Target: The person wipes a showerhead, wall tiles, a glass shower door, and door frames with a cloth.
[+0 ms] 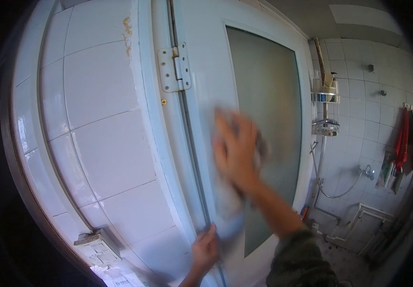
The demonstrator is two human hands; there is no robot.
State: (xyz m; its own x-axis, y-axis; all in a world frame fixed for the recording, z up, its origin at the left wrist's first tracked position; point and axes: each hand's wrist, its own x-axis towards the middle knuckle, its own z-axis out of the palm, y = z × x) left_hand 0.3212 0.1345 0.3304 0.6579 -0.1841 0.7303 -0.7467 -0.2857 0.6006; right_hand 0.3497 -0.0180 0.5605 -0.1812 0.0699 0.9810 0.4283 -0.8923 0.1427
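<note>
Pale square tiles covered the near wall [103,91] and the shower wall [359,115] beyond the doorway. Between them stood one white door [204,124], its paint slightly bluish, with one tall frosted glass panel [268,103] looking grey-green and faintly brownish toward the right. One metal hinge [175,69] showed, pale with a brownish patch at its pin, and one brass-coloured screw [164,102] sat below it in the frame.

Both hands were at the door. The right hand [237,146] was clamped on one cloth [229,198], pale greyish and smeared by motion, against the door beside the panel; blur hid the exact grip and the cloth's outline. The left hand [205,249] was at the hinge-side edge, lower down, its fingers bent and close together; whether they gripped that edge, I could not tell.

Past the door hung two wire racks [326,98], one above the other, their contents hard to make out, and two red items [401,138] whose kind was unclear. One dark sleeve [302,263] and the switch box's [99,248] papers ran off the lower edge.
</note>
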